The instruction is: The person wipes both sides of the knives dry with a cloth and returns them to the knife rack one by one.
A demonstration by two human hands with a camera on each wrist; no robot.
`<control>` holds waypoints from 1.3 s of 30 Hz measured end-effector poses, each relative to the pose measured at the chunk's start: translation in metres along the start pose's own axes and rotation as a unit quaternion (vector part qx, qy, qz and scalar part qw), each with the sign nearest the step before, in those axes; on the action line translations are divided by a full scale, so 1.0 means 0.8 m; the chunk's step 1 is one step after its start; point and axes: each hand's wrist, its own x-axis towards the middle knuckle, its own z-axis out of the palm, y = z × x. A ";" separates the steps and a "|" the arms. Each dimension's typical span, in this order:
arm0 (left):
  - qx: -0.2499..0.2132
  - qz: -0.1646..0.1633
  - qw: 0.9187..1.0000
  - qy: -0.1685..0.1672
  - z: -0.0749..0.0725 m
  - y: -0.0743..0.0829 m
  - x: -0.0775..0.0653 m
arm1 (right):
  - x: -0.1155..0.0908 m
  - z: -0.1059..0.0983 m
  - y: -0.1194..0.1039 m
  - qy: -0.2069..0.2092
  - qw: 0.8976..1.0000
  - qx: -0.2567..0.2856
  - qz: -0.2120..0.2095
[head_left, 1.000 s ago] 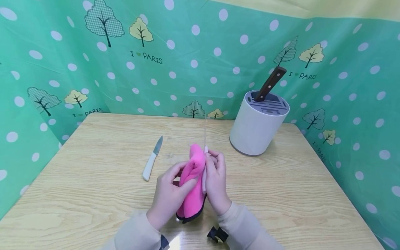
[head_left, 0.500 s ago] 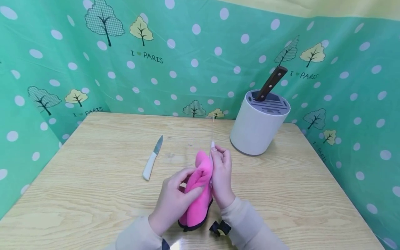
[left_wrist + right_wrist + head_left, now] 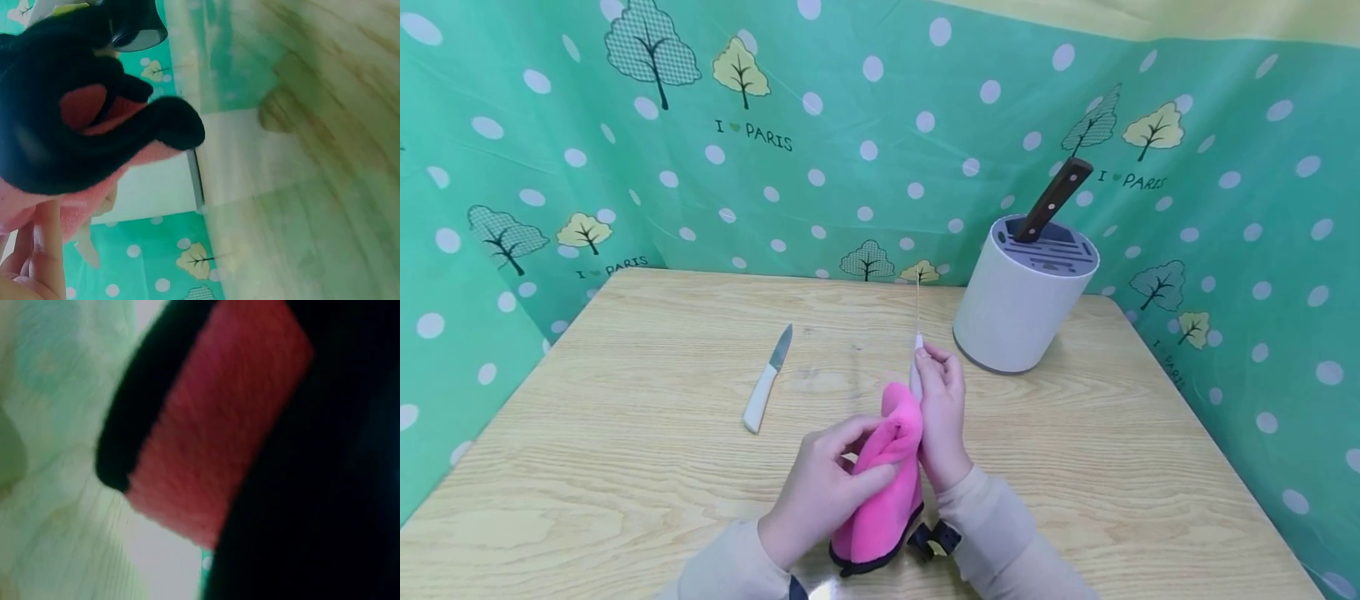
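My left hand [image 3: 827,479] pinches a folded pink cloth [image 3: 880,521] with black edging, thumb on the near side. Against the cloth's right side, my right hand [image 3: 943,412] grips the white handle of a knife [image 3: 917,379]. Its thin blade points away from me and shows edge-on; the lower handle is hidden by cloth and fingers. In the left wrist view, the cloth's black edge [image 3: 94,162] hangs close to the camera above my fingers [image 3: 47,250]. Pink fabric [image 3: 206,425] and dark shapes fill much of the blurred right wrist view.
A small knife [image 3: 762,396] with a white handle lies on the wooden table [image 3: 625,417] to the left. At the back right stands a white round knife block [image 3: 1018,308] with a brown-handled knife [image 3: 1052,200] in it. A patterned green curtain [image 3: 865,108] surrounds the table.
Both hands have shifted right with the knife and cloth. The cloth has come nearer to me while the knife has moved slightly away, so more white handle shows above the cloth.
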 end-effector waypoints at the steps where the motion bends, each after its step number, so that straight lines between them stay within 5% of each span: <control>1: -0.004 -0.004 1.000 -0.005 0.000 0.000 0.000 | 0.001 -0.001 0.000 -0.001 1.000 -0.001 0.001; 23: -0.030 -0.078 0.996 0.014 -0.005 -0.001 0.003 | 0.012 -0.014 -0.006 -0.027 0.999 -0.011 0.025; 39: -0.053 -0.098 0.993 0.047 -0.011 -0.002 0.006 | 0.016 -0.021 -0.006 -0.040 0.996 -0.054 0.053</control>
